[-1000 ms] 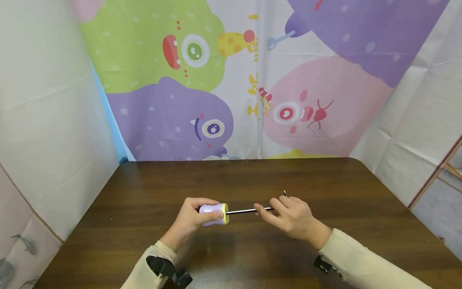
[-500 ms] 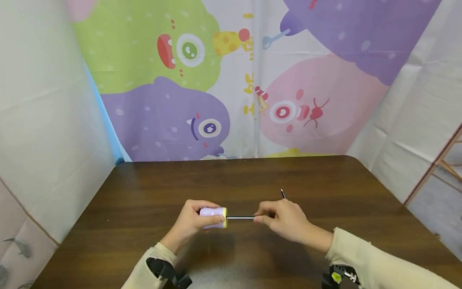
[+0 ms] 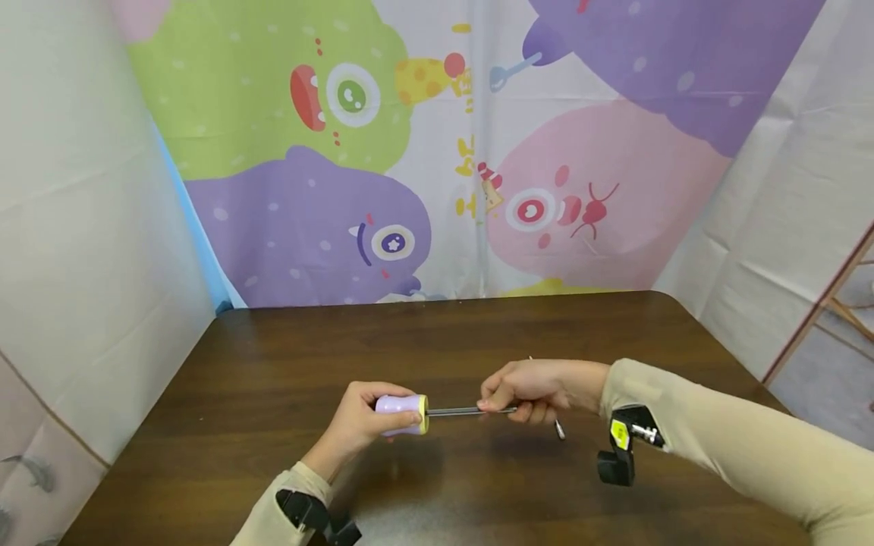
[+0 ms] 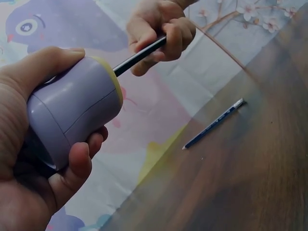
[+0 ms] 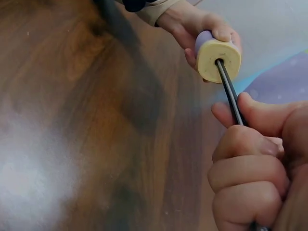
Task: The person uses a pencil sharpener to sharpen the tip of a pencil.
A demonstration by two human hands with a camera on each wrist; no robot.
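L hand [image 3: 362, 421] is gripping a lilac sharpener [image 3: 399, 413] w/ a yellow face – fingers curled round the barrel, thumb on top, held just above the tabletop [image 3: 273, 356] near centre. R hand [image 3: 529, 388] is pinching a dark pencil [image 3: 464, 412] w/ fingers curled round the shaft; the pencil's tip end is sitting in the hole in the sharpener's yellow face, shaft lying level, pointing from 3 o'clock toward 9 in the head view. The 2 hands are facing each other, close but apart, w/ a bare stretch of pencil showing btw them. R wrist is bending in from 3 o'clock, cream sleeve [image 3: 737, 447] trailing off to 4.

A 2nd pencil [image 4: 214, 123] – blue, w/ a metal end – is lying flat on the tabletop beyond the R hand, touching neither hand. Cartoon-monster backdrop [image 3: 382, 152] is hanging at 12 o'clock behind the tabletop.
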